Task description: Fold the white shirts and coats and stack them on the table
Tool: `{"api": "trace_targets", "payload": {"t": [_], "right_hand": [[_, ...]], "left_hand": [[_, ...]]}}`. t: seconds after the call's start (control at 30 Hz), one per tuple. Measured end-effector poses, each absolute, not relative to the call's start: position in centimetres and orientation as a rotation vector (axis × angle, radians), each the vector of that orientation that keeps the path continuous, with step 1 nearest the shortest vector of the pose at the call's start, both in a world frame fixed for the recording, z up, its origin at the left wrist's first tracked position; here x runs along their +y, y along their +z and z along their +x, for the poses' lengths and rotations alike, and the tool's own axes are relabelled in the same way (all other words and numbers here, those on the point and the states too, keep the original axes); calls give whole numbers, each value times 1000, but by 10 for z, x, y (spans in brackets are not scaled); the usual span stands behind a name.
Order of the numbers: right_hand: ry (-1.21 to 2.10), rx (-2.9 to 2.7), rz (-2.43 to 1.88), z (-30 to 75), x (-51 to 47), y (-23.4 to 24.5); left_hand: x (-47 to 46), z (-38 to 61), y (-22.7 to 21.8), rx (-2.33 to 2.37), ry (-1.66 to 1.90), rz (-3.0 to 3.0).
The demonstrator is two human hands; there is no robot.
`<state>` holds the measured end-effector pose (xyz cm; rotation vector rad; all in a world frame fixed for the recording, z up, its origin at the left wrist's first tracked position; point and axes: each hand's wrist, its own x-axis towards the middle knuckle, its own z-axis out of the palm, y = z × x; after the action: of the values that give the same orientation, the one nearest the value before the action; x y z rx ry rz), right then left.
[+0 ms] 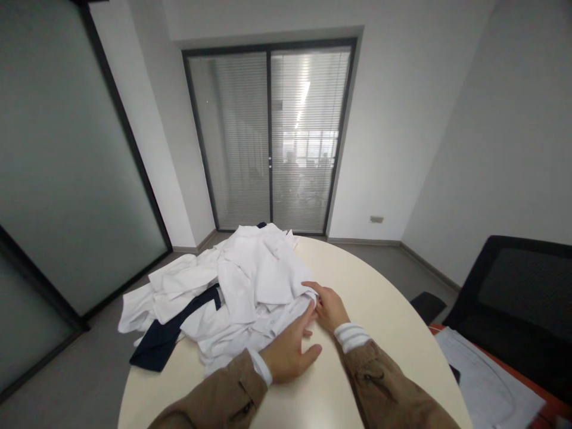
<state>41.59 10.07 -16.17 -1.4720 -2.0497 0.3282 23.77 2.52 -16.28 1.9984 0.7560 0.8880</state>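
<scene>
Two bare hands, in brown sleeves with pale cuffs, are held close together at the near right edge of a heap of white clothing point(257, 271). The heap is spread over the left and far parts of a round, cream desk point(357, 268); it is located to the far left of both hands. The right edge of the cloth is touched by the right hand point(329, 307), whose index finger is laid along the top of a fold; whether the fabric is pinched beneath cannot be told, as the thumb is hidden. The left hand point(292, 351) is placed just nearer and to the left, its thumb spread away from its fingers, its fingertips brought up beside the right hand at the cloth's corner. At the heap's left side, a dark navy piece of cloth point(163, 336) is partly covered by white fabric and draped toward the desk's edge. To the right, papers point(487, 372) are seen beside a black mesh-backed chair point(513, 298).
</scene>
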Motion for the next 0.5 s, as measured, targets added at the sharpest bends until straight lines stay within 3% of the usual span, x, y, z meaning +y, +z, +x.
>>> {"api": "trace_targets", "payload": {"t": [0.17, 0.3, 0.5], "right_hand": [[369, -1770, -1482, 432, 115, -169], [471, -1503, -1401, 444, 130, -181], [826, -1311, -1624, 446, 141, -191]], "left_hand": [[17, 238, -146, 853, 962, 2111], [19, 230, -137, 1235, 1085, 2370], [23, 226, -148, 1635, 669, 2539]]}}
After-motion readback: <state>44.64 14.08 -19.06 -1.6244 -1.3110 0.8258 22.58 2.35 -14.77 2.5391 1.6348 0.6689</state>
